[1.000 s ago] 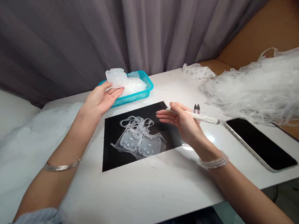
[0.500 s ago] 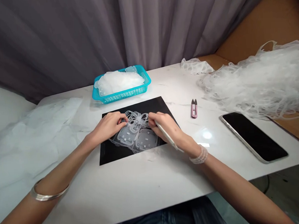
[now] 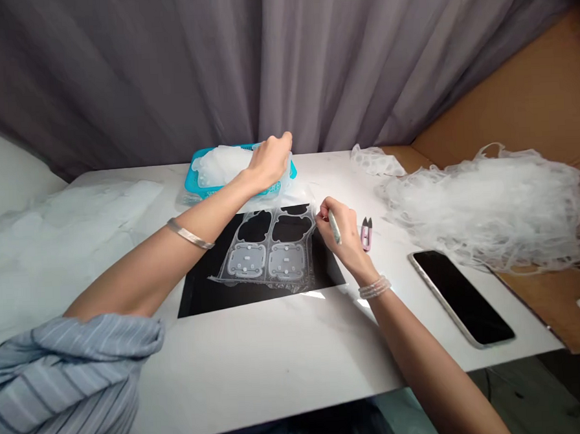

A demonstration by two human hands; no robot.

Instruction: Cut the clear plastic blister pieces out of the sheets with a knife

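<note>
My left hand reaches over the right end of the blue basket. Its fingers are closed and mostly hidden behind the knuckles; some translucent film shows just below it. A clear plastic sheet lies on the black mat, with cut-out openings in its upper part and two frosted, rounded panels in its lower part. My right hand is closed around a slim white pen-like tool, its tip hidden. Those fingertips are at the sheet's upper right edge.
White translucent pieces fill the basket. Pink thread snips and a phone lie to the right. A large heap of clear plastic scraps is at far right, and stacked clear sheets cover the table's left side.
My left hand has gone from the sheet up to the basket. The sheet's bunched top part is now spread out, showing openings. My right hand has shifted to the sheet's right edge.
</note>
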